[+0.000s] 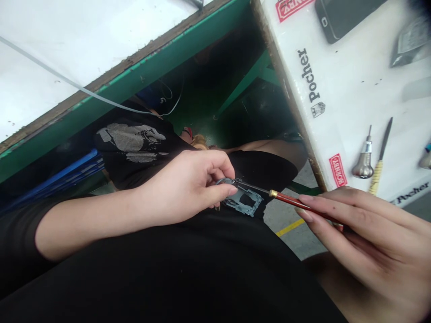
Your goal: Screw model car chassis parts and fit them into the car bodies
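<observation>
- The bench on the right, from one to three o'clock, has a smooth white covering printed "Pocher" and "Hornby" and a rough brown rim; the frame cuts off its far side.
- The bench on the left, from nine to eleven o'clock, pairs a white top with a rough brown edge over a green band.
- Soft, matte black clothing fills six o'clock.
- The right hand, at four o'clock, pinches a tool between thumb and fingers; the picture edge cuts off its wrist.
- The left hand, just left of centre, grips a part between thumb and curled fingers, some of them hidden.
- A dark, rounded, phone-like slab at one o'clock runs out of view.
- The red-handled tool has a glossy handle, brass collar and thin shaft; its tip points between nine and ten. Whether it touches the part is unclear.
- A yellow-handled tool lies at three o'clock, its dark, slim blade toward one.
- The grey frame, openwork, sits off centre toward four o'clock; its long axis runs ten to four, the upper end covered by fingers.
- A silver bulb-handled tool lies at three o'clock, tip toward twelve.
</observation>
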Action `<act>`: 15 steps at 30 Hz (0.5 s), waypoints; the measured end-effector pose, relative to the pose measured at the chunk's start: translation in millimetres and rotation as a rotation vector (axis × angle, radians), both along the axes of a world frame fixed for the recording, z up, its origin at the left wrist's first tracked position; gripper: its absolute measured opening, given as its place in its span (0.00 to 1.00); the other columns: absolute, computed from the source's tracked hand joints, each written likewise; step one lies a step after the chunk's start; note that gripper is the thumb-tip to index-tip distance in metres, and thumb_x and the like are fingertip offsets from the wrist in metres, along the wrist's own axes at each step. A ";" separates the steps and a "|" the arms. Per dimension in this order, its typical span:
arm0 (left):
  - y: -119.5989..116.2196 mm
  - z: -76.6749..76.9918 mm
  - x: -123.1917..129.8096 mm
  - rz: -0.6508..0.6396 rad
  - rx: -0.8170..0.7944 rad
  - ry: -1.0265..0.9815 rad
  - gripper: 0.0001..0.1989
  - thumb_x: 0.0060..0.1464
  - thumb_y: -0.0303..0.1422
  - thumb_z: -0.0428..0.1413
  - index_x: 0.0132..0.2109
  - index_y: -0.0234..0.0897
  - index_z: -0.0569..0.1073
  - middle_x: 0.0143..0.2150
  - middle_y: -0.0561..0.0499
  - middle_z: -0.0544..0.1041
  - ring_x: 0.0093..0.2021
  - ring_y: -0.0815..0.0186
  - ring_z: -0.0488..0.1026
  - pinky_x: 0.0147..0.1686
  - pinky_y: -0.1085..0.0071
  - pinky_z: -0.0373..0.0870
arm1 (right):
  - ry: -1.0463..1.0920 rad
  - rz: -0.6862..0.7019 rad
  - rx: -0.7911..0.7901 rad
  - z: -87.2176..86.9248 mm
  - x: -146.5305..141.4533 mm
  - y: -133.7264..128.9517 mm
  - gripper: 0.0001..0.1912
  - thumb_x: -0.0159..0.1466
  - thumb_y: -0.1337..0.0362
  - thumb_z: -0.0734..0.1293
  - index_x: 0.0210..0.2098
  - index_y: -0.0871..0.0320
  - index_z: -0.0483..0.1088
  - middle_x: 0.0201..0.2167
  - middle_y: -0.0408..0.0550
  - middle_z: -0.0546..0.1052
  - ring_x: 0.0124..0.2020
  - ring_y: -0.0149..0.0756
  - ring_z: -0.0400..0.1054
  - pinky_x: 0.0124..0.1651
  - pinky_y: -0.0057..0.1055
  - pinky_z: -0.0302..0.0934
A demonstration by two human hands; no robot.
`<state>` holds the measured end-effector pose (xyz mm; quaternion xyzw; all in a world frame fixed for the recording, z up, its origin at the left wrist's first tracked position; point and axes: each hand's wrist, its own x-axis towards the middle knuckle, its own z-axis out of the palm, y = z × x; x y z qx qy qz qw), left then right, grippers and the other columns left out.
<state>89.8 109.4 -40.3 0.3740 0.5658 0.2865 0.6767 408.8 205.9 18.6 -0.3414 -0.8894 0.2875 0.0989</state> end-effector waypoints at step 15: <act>0.0 -2.2 -0.5 0.009 -0.011 -0.015 0.05 0.69 0.32 0.70 0.45 0.41 0.81 0.33 0.56 0.87 0.30 0.66 0.87 0.31 0.73 0.79 | 0.001 0.046 -0.004 -0.7 0.0 2.5 0.18 0.75 0.71 0.79 0.60 0.44 0.87 0.46 0.42 0.87 0.41 0.37 0.84 0.46 0.38 0.79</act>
